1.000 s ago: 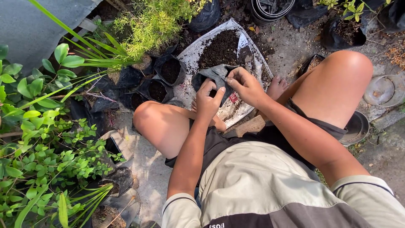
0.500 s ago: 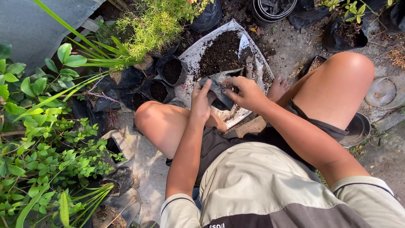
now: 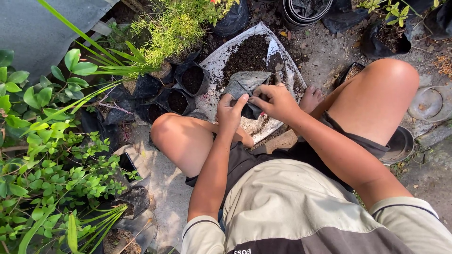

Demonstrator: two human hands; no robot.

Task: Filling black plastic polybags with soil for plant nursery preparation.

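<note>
A crumpled black plastic grow bag [image 3: 246,84] is held between both hands above a white sack [image 3: 214,63] spread on the ground. My left hand [image 3: 230,113] pinches the bag's near left edge. My right hand [image 3: 274,100] grips its right side with bent fingers. A heap of dark soil [image 3: 246,52] lies on the sack just beyond the bag. I sit with my knees spread to either side of the sack, bare feet near its front edge.
Black grow bags filled with soil [image 3: 190,77] stand left of the sack. Leafy green plants [image 3: 47,155] crowd the left side. A feathery light-green plant [image 3: 169,23] grows at the top. Round dishes [image 3: 428,101] and black pots [image 3: 381,35] sit at the right.
The bag has been turned and pulled more upright between the hands. My left hand went from flat against the bag to pinching its edge; my right hand barely shifted.
</note>
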